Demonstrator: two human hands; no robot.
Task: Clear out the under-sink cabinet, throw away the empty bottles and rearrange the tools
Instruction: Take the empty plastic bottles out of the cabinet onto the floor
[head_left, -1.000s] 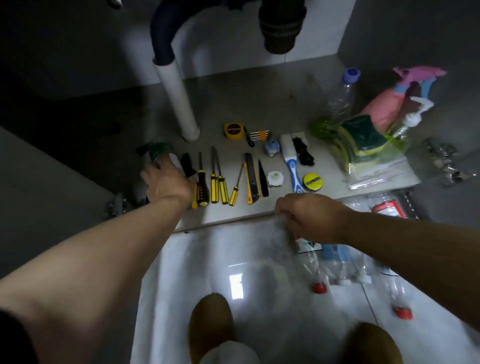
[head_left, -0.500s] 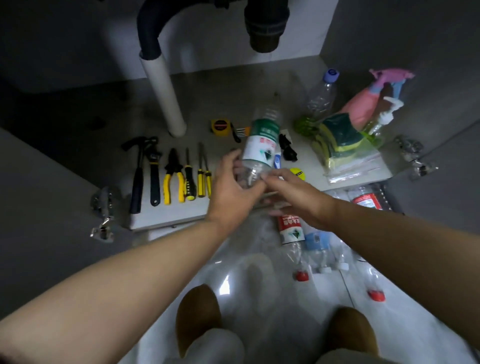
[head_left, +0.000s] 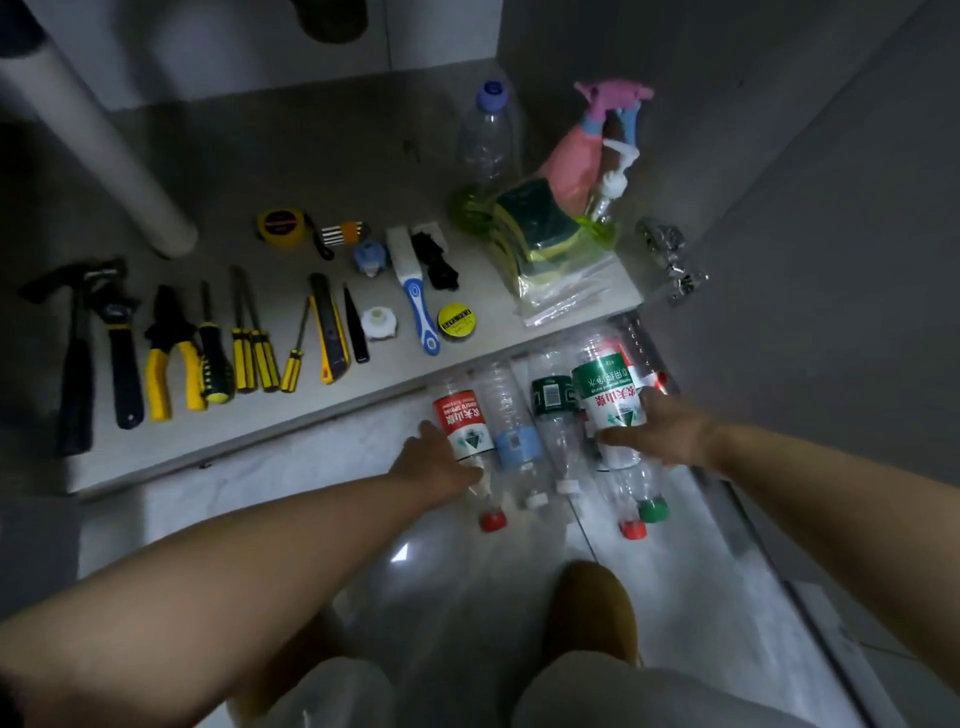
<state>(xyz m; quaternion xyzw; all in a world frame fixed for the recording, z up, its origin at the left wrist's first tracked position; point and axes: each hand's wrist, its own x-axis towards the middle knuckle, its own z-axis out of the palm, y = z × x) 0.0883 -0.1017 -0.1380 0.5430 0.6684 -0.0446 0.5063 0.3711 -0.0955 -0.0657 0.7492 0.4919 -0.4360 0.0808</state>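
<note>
On the floor (head_left: 270, 483) below the tools, the right hand (head_left: 670, 431) grips the green-labelled bottle (head_left: 608, 395) atop the row of empty bottles (head_left: 514, 447). The left hand (head_left: 436, 462) touches the red-labelled bottle (head_left: 465, 421), grip unclear.

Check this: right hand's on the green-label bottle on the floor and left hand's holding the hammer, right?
Not quite. In the head view the left hand is against the red-label bottle on the floor; the hammer lies untouched on the cabinet shelf. The right hand is indeed on the green-label bottle.
</note>
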